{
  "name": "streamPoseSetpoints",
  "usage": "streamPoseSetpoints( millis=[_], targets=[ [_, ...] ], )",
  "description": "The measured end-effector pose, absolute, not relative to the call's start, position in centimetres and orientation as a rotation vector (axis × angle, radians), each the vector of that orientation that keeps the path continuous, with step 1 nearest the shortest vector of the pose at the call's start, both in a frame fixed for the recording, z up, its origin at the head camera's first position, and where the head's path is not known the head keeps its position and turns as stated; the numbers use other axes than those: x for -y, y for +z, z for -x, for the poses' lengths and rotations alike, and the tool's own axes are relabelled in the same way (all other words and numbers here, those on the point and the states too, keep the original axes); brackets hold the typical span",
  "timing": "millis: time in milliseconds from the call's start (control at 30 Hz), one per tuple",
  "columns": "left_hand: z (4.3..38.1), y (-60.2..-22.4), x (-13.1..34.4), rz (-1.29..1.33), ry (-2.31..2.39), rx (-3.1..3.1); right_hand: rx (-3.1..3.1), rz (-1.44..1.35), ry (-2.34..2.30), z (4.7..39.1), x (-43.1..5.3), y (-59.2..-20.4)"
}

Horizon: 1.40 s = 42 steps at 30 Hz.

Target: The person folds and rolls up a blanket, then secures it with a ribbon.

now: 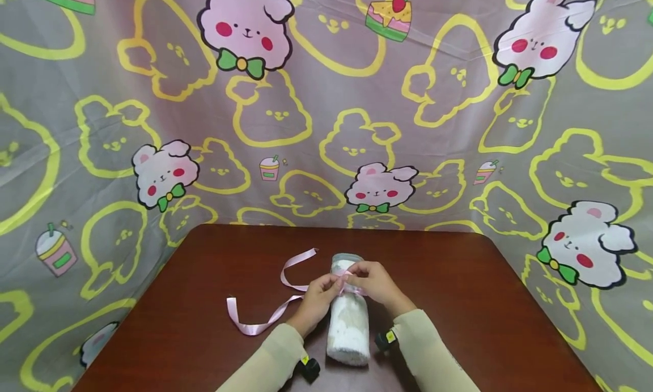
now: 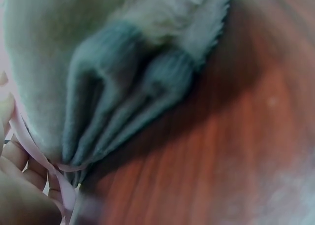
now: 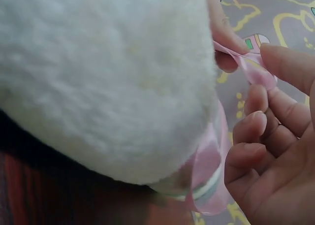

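Note:
A fluffy white and beige cloth roll [image 1: 348,327] lies lengthwise in front of me, its greyish end pointing away. Folded grey-green layers [image 2: 113,82] show at that end in the left wrist view. Pink satin ribbon [image 3: 206,161] wraps around the roll near its far part. My left hand [image 1: 318,295] pinches the ribbon just over the roll's left side. From the right, my right hand [image 1: 376,283] pinches another part of it between thumb and fingers, the two hands' fingertips close together. Two loose ribbon tails [image 1: 253,328] trail off leftward on the tabletop.
The brown wooden table [image 1: 459,301] has rounded far corners. A grey curtain [image 1: 326,97] printed with rabbits hangs behind it and along both sides. Small black wrist cameras [image 1: 308,369] sit at the cuffs of the beige sleeves [image 1: 272,358].

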State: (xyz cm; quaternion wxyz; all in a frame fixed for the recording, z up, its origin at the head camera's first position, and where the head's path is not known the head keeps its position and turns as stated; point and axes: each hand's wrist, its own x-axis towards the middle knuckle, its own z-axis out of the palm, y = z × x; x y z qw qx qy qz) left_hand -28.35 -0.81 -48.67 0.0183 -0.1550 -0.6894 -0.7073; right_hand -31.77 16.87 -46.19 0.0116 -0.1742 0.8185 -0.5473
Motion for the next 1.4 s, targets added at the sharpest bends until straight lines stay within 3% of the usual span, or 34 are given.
streamPoseSetpoints(
  millis=[667,1133,1400],
  targets=[
    [28.9,-48.6,3.0,0.616,-2.28,2.197,-2.383,0.451,-1.897,31.0,-17.1,-45.6],
    [29.6,-49.5,3.0,0.627,-2.246,2.154,-2.671,0.484,-1.673,30.0,-16.0,-47.2],
    [31.8,-48.4,5.0,0.641,-1.516,2.51,-2.859,0.536,-1.535,29.5,-16.1,-47.0]
  ],
)
